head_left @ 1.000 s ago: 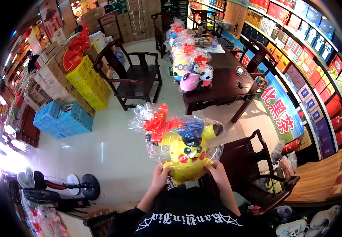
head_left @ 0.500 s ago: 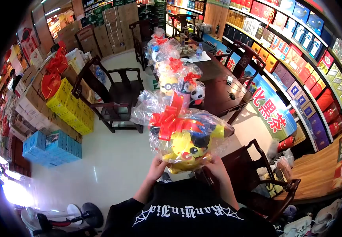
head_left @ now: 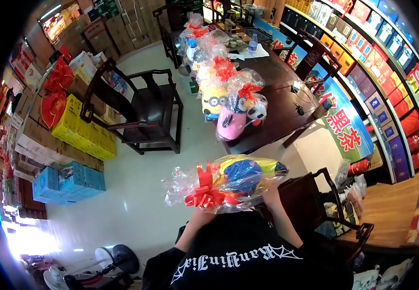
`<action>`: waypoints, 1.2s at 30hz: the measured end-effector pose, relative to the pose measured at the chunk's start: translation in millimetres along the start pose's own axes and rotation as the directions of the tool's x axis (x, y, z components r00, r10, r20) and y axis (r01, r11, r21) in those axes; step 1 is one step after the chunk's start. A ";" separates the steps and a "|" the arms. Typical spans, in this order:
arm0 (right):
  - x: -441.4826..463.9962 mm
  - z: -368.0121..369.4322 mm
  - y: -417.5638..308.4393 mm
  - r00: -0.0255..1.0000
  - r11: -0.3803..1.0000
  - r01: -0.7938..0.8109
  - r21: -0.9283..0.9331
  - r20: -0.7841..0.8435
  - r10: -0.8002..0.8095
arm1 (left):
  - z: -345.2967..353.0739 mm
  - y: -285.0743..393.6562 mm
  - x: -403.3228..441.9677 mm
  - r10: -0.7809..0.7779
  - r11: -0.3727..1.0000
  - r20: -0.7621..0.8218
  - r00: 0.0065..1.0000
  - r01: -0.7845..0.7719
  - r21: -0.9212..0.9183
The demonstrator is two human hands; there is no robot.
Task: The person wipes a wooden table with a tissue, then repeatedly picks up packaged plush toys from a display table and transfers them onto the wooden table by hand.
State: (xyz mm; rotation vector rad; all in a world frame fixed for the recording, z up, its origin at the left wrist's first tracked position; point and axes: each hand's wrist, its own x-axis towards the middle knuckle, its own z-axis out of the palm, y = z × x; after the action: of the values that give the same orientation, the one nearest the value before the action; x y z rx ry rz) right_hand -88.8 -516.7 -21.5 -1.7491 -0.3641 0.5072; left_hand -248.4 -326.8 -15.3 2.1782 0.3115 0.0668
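Observation:
A yellow and blue plush toy, wrapped in clear film with a red ribbon bow at its left end, is held close to my chest. My left hand grips it from below near the bow, its fingers partly hidden by the wrap. On the other side, my right hand holds the toy's lower right edge. Ahead on the dark table stand several other wrapped plush toys, among them a yellow goggled one and a pink one.
A dark wooden armchair stands left of the table, another chair close at my right. Yellow cartons and blue boxes are stacked at left. Shelves of boxed goods line the right wall. A water bottle is on the table.
The plush toy has tilted and come lower and closer to my body; its face no longer shows. My hands have moved with it, the right one higher along its side.

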 end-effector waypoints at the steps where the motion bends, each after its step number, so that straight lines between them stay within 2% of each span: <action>1: 12.8 -3.4 4.9 1.000 1.000 0.000 -0.004 0.008 0.000 | 0.1 1.1 9.1 -0.036 0.999 0.025 0.999 0.035 0.037; 3: 41.1 -9.9 15.4 0.996 0.998 0.068 -0.011 0.064 -0.067 | 3.2 2.9 33.4 -0.046 0.999 -0.039 0.998 0.046 0.004; 5: 68.0 -19.1 15.9 0.990 0.994 0.104 0.036 0.095 -0.107 | 8.2 -0.6 64.9 -0.148 0.989 0.082 0.986 0.148 0.004; 7: 97.9 -30.2 17.5 1.000 0.982 0.000 0.188 -0.009 0.002 | 21.1 -15.5 99.6 -0.140 0.980 0.021 0.990 0.142 -0.143; 8: 112.0 -38.5 25.2 0.985 0.881 -0.170 0.441 0.075 0.152 | 27.9 -21.0 119.0 -0.121 0.989 -0.014 0.993 0.120 -0.083; 9: 127.5 -48.0 30.7 0.985 0.878 -0.173 0.446 0.082 0.152 | 28.2 -19.1 137.1 -0.100 0.995 -0.045 0.994 0.099 -0.019; 10: 142.9 -57.9 35.4 0.988 0.918 -0.151 0.366 0.091 0.126 | 26.7 -16.5 154.6 -0.136 0.989 0.044 0.990 0.138 -0.048; 11: 156.5 -64.4 40.2 0.990 0.950 -0.125 0.286 0.100 0.100 | 27.3 -13.5 166.5 -0.142 0.989 0.046 0.989 0.144 -0.037; 13: 178.8 -74.1 36.4 0.993 0.932 -0.103 0.347 0.090 0.076 | 30.5 -12.9 192.7 -0.234 0.952 0.131 0.963 0.254 -0.173; 14: 197.5 -81.9 58.1 0.980 0.927 -0.157 0.340 0.174 0.102 | 34.5 -17.1 203.7 -0.254 0.960 0.119 0.960 0.265 -0.095; 15: 213.2 -89.6 77.8 0.958 0.922 -0.212 0.325 0.255 0.131 | 43.1 -30.2 213.9 -0.252 0.959 0.122 0.960 0.264 -0.099; 17: 235.9 -90.4 95.3 0.958 0.910 -0.191 0.368 0.274 0.090 | 66.5 -64.2 228.3 -0.268 0.960 0.123 0.956 0.276 -0.047; 18: 243.5 -89.2 104.5 0.955 0.893 -0.170 0.417 0.293 0.044 | 75.9 -69.8 231.7 -0.212 0.975 0.009 0.977 0.212 -0.069; 19: 250.5 -89.7 116.9 0.952 0.893 -0.189 0.409 0.299 0.065 | 78.7 -62.2 235.7 -0.175 0.971 -0.070 0.982 0.160 -0.180; 21: 262.8 -90.1 139.9 0.887 0.916 -0.282 0.285 0.441 0.136 | 84.3 -50.5 245.5 -0.143 0.985 -0.214 0.966 0.117 -0.127; 23: 263.0 -90.0 133.8 0.865 0.904 -0.338 0.263 0.465 0.189 | 98.4 -86.2 252.2 -0.058 0.987 -0.106 0.993 0.041 -0.152; 25: 254.9 -92.3 90.9 0.850 0.618 -0.508 0.600 0.463 0.249 | 111.8 -114.3 251.8 -0.231 0.954 -0.003 0.973 0.226 -0.195; 26: 258.5 -94.7 108.0 0.843 0.552 -0.524 0.648 0.486 0.231 | 117.8 -122.0 252.1 -0.041 0.998 -0.157 0.987 0.034 -0.044; 27: 261.6 -96.1 115.1 0.840 0.552 -0.531 0.643 0.487 0.239 | 116.8 -115.5 251.2 -0.048 0.998 -0.156 0.987 0.040 -0.051; 28: 263.7 -97.2 120.7 0.824 0.584 -0.557 0.590 0.482 0.299 | 113.1 -103.6 248.6 -0.279 0.905 -0.158 0.947 0.205 -0.373; 29: 267.3 -98.5 125.4 0.809 0.612 -0.580 0.538 0.471 0.353 | 108.2 -95.4 249.7 -0.486 0.690 -0.087 0.870 0.321 -0.649; 30: 272.4 -99.0 122.0 0.809 0.613 -0.580 0.536 0.469 0.355 | 107.1 -99.7 252.4 -0.486 0.688 -0.085 0.870 0.321 -0.651; 31: 276.5 -100.0 118.4 0.854 0.812 -0.464 0.355 0.424 0.303 | 105.2 -104.0 253.0 -0.442 0.759 -0.149 0.884 0.280 -0.588; 32: 280.0 -101.9 114.5 0.889 0.940 -0.312 0.140 0.394 0.236 | 102.9 -108.7 252.7 -0.392 0.821 -0.208 0.896 0.239 -0.518; 33: 283.9 -106.2 101.3 0.889 0.940 -0.312 0.138 0.392 0.237 | 100.8 -115.8 252.2 -0.391 0.820 -0.207 0.897 0.238 -0.520; 35: 294.2 -122.1 72.8 0.782 0.922 -0.386 -0.011 0.526 0.334 | 98.9 -137.9 254.2 -0.318 0.884 -0.083 0.944 0.264 -0.385; 36: 299.6 -130.4 86.7 0.792 0.940 -0.331 -0.080 0.519 0.323 | 108.0 -162.0 257.3 -0.235 0.955 -0.084 0.968 0.214 -0.204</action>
State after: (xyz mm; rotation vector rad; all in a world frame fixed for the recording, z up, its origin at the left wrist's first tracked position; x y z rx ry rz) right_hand 232.7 -496.3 -123.9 -1.6423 -0.4371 1.2552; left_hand -14.3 -258.5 -226.6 1.9374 0.5888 0.0833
